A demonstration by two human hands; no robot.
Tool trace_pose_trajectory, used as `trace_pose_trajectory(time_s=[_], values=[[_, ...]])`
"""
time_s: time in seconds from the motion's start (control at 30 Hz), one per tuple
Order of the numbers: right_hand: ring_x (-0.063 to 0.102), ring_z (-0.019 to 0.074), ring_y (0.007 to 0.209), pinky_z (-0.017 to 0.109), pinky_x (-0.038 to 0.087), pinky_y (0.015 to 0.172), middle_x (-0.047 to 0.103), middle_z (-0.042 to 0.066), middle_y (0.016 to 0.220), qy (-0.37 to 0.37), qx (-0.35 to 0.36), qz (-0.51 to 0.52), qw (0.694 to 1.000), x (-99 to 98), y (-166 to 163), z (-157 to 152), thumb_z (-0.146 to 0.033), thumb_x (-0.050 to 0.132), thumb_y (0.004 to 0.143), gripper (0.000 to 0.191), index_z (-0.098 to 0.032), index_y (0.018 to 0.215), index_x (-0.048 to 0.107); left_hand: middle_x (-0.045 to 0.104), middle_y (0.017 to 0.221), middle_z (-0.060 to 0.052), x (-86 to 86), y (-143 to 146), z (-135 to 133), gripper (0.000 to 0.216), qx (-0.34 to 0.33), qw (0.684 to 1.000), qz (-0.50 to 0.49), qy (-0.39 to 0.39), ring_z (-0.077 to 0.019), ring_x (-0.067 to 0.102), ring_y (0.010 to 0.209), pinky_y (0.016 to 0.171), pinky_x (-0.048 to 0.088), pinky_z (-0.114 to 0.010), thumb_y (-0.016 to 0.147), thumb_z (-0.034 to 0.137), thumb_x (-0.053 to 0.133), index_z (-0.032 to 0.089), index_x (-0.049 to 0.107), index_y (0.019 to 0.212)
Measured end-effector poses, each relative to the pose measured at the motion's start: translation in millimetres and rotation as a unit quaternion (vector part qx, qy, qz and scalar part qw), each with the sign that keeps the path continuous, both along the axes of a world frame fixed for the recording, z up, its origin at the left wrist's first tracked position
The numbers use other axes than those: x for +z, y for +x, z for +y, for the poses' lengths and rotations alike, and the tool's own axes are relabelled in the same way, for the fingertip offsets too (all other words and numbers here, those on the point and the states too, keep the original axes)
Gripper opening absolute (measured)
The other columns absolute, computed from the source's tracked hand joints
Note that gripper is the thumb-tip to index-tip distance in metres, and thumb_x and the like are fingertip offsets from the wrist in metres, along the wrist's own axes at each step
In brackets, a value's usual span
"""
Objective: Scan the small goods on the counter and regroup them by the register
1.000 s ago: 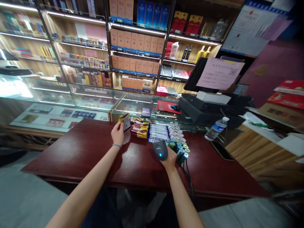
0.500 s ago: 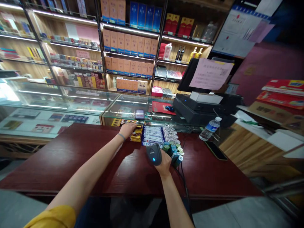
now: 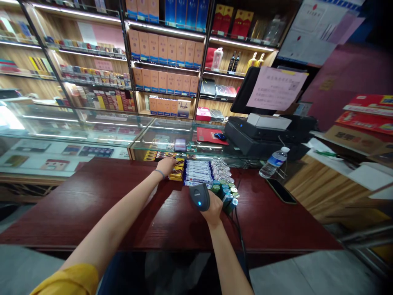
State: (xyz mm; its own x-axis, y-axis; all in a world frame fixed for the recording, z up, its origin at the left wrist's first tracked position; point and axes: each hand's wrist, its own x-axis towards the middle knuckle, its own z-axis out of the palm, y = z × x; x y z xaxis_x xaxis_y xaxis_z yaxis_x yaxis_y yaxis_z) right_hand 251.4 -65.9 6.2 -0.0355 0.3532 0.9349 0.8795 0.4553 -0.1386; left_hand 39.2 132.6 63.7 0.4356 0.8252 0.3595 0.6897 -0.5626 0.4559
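Observation:
My left hand (image 3: 166,165) reaches forward to the left side of a stack of yellow snack packets (image 3: 176,175). Its fingers are drawn together at the far packets, partly hidden by the back of the hand. In my right hand (image 3: 213,207) is a dark handheld barcode scanner (image 3: 199,196) with a lit blue light, held above the table. Blue-and-white stick packs (image 3: 198,172) lie in a row right of the yellow packets. Beside them are silvery wrapped rolls (image 3: 221,170), and nearer me stand green and blue rolls (image 3: 226,195), close to my right hand.
The dark red table (image 3: 123,213) meets a glass display counter (image 3: 166,133). On the right are a water bottle (image 3: 274,162), a black phone (image 3: 281,191) and a monitor (image 3: 245,92). A cable (image 3: 241,229) runs down beside my right arm. Stocked shelves line the back.
The view has tilted slightly down. My left hand remains at the yellow packets with a small shift, and my right hand still holds the scanner in nearly the same place.

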Motion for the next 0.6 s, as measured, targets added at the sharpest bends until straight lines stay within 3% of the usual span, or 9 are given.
trace_pose_trajectory(time_s=[0.1, 0.23, 0.3, 0.43, 0.6], values=[[0.070, 0.0215, 0.075, 0.032, 0.058, 0.066, 0.071, 0.011, 0.086, 0.001, 0.001, 0.003, 1.000, -1.6, 1.4, 0.2, -0.024, 0.062, 0.085, 0.031, -0.012, 0.114, 0.060, 0.074, 0.089, -0.007, 5.5, -3.8, -4.5, 0.014, -0.003, 0.999, -0.046, -0.011, -0.0235, 0.068, 0.090, 0.086, 0.051, -0.031, 0.083, 0.033, 0.064, 0.026, 0.075, 0.087], [0.070, 0.0213, 0.075, 0.032, 0.058, 0.067, 0.071, 0.010, 0.085, -0.005, -0.005, 0.004, 1.000, -4.9, 4.1, 0.6, -0.024, 0.059, 0.084, 0.032, -0.013, 0.114, 0.059, 0.074, 0.101, -0.007, 3.4, -23.6, -31.8, 0.030, 0.039, 0.980, -0.193, 0.016, -0.0232, 0.068, 0.095, 0.088, 0.052, -0.034, 0.091, 0.033, 0.049, 0.024, 0.073, 0.106], [0.070, 0.0215, 0.076, 0.032, 0.059, 0.068, 0.071, 0.009, 0.086, -0.004, -0.009, 0.003, 1.000, -5.5, 4.6, 0.7, -0.024, 0.060, 0.084, 0.032, -0.014, 0.115, 0.059, 0.074, 0.104, -0.006, -6.0, -38.8, -53.0, 0.033, 0.080, 0.960, -0.267, 0.040, -0.0217, 0.068, 0.097, 0.090, 0.051, -0.034, 0.094, 0.037, 0.046, 0.024, 0.070, 0.112], [0.070, 0.0213, 0.074, 0.032, 0.058, 0.066, 0.071, 0.010, 0.084, -0.003, -0.016, -0.017, 1.000, -5.6, 4.1, 0.2, -0.025, 0.059, 0.084, 0.032, -0.013, 0.114, 0.059, 0.072, 0.084, -0.003, -34.2, -68.2, -90.4, 0.034, 0.153, 0.929, -0.337, 0.025, -0.0178, 0.068, 0.080, 0.080, 0.052, -0.030, 0.094, 0.043, 0.046, 0.021, 0.066, 0.111], [0.069, 0.0204, 0.071, 0.031, 0.057, 0.065, 0.070, 0.009, 0.082, -0.012, -0.026, -0.029, 0.999, -7.8, 3.2, -1.9, -0.024, 0.057, 0.083, 0.031, -0.013, 0.112, 0.059, 0.066, 0.074, 0.000, -61.1, -85.2, -107.5, 0.030, 0.189, 0.911, -0.366, -0.006, -0.0161, 0.066, 0.071, 0.073, 0.050, -0.028, 0.093, 0.045, 0.049, 0.021, 0.063, 0.105]])
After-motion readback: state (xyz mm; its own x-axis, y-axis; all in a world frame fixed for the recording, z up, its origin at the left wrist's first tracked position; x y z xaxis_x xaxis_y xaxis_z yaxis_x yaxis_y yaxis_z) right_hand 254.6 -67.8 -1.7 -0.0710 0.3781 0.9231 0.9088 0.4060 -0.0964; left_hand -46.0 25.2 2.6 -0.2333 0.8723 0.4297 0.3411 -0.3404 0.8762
